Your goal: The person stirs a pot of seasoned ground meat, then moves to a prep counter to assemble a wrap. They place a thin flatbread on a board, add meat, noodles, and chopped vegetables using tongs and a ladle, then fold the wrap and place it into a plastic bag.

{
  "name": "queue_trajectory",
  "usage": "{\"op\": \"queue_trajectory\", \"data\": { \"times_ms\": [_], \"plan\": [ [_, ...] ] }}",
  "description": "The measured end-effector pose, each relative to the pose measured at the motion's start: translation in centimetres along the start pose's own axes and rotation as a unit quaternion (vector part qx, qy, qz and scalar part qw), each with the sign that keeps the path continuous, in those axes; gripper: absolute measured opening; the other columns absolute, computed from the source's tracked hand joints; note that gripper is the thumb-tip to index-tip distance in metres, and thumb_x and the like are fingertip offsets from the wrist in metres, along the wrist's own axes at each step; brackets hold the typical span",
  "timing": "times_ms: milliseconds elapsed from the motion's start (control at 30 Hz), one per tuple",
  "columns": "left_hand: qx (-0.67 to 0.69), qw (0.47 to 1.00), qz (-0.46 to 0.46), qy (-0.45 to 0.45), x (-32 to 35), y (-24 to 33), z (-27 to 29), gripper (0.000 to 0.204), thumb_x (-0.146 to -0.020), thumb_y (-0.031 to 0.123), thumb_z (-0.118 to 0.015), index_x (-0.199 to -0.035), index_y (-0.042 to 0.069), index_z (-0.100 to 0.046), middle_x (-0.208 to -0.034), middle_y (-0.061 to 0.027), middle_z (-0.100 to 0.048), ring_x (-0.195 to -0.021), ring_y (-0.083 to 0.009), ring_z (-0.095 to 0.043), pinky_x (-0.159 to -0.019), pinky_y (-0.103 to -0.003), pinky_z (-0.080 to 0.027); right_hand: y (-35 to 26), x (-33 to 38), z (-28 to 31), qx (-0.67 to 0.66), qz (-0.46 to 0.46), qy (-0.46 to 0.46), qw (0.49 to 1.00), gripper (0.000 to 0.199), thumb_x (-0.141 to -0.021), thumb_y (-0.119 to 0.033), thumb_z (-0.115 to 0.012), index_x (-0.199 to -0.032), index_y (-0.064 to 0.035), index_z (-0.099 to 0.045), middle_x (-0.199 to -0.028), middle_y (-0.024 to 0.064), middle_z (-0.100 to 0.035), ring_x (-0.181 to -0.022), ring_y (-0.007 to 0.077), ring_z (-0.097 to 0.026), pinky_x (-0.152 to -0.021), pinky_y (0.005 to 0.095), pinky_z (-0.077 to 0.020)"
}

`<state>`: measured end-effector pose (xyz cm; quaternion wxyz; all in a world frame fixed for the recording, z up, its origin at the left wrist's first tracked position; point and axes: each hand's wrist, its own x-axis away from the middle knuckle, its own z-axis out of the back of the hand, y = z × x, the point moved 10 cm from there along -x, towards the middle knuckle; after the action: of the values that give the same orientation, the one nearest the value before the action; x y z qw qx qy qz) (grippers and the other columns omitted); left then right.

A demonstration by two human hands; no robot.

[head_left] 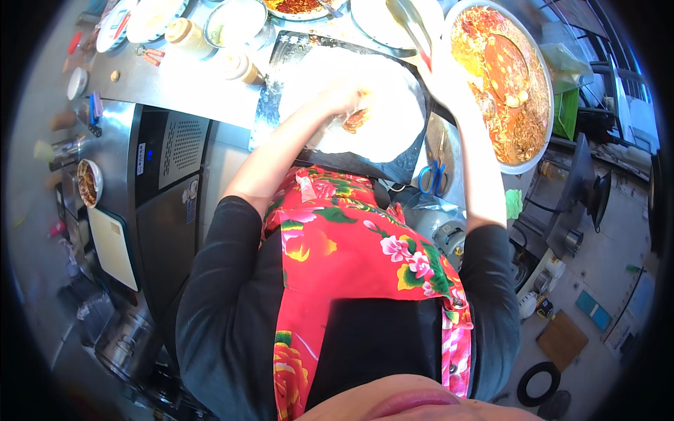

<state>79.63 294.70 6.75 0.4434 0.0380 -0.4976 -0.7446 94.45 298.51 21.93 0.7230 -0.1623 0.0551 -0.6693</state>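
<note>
A thin white round wrapper (pixel 379 91) lies spread on a dark tray (pixel 270 105) on the steel counter. My left hand (pixel 347 98) rests on its middle, fingers bunched on a small heap of orange shredded filling (pixel 356 121). My right hand (pixel 441 74) is raised at the tray's right edge and grips metal tongs (pixel 413 27) that point up and to the left. Just right of that hand stands a large white bowl (pixel 544 133) full of orange-red shredded food with a pool of red sauce (pixel 504 67).
Blue-handled scissors (pixel 434 179) lie right of the tray. Two lidded jars (pixel 186 35) (pixel 242 68) and several plates (pixel 235 21) stand at the counter's back. At the left are a small food bowl (pixel 90 182), a white board (pixel 116 245) and a steel pot (pixel 130 344).
</note>
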Motion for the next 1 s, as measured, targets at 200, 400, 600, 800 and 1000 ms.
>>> {"op": "queue_trajectory", "data": {
  "times_ms": [200, 400, 600, 800, 1000],
  "plan": [
    [0.261, 0.965, -0.017, 0.016, 1.1, -2.9, 1.0, 0.038, -0.091, 0.022, -0.067, -0.124, 0.004, -0.06, -0.104, -0.0073, -0.069, -0.089, -0.0152, -0.065, -0.077, -0.03, -0.054, 4.6, 14.3, -9.4, -0.183, -0.081, -0.143, 0.969, 0.068, -0.092, -0.039, -0.069, -0.148, -0.0111, -0.046, -0.104, 0.0108, -0.065, -0.093, 0.0165, -0.063, -0.086, 0.033, -0.0517],
    [0.27, 0.962, -0.009, 0.048, -0.6, -5.0, 0.1, 0.029, -0.097, 0.013, -0.061, -0.125, 0.005, -0.062, -0.1, -0.0057, -0.069, -0.09, -0.0153, -0.066, -0.079, -0.029, -0.056, 4.0, 16.5, -11.7, -0.29, -0.143, -0.145, 0.935, 0.052, -0.09, -0.026, -0.073, -0.138, -0.0113, -0.059, -0.071, -0.0027, -0.054, -0.055, 0.0049, -0.048, -0.052, 0.0217, -0.0409],
    [0.345, 0.933, 0.026, 0.101, 1.0, -4.2, 1.9, 0.026, -0.096, 0.018, -0.062, -0.117, 0.004, -0.066, -0.092, -0.0084, -0.069, -0.086, -0.0191, -0.067, -0.078, -0.031, -0.056, 4.7, 19.2, -8.4, -0.348, -0.137, -0.056, 0.926, 0.05, -0.089, -0.024, -0.074, -0.136, -0.0131, -0.062, -0.077, 0.0012, -0.062, -0.071, 0.0095, -0.055, -0.065, 0.0269, -0.0468],
    [0.08, 0.982, -0.171, 0.015, 2.6, 3.2, 1.2, 0.014, -0.087, 0.014, -0.067, -0.099, 0.005, -0.066, -0.075, -0.0074, -0.065, -0.072, -0.017, -0.064, -0.065, -0.031, -0.054, 4.8, 18.0, -10.3, -0.356, -0.154, -0.073, 0.919, 0.05, -0.088, -0.019, -0.075, -0.136, -0.008, -0.061, -0.09, -0.0017, -0.065, -0.063, 0.0019, -0.048, -0.056, 0.0179, -0.0395],
    [0.238, 0.967, -0.063, -0.072, 1.2, 1.1, -0.5, 0.009, -0.086, 0.013, -0.066, -0.09, 0.005, -0.065, -0.07, -0.0054, -0.064, -0.067, -0.0154, -0.062, -0.063, -0.03, -0.052, 2.9, 19.2, -8.3, -0.365, -0.119, -0.009, 0.923, 0.052, -0.089, -0.024, -0.074, -0.137, -0.0122, -0.061, -0.077, -0.002, -0.064, -0.057, 0.0058, -0.05, -0.056, 0.0233, -0.0432]
  ]
}}
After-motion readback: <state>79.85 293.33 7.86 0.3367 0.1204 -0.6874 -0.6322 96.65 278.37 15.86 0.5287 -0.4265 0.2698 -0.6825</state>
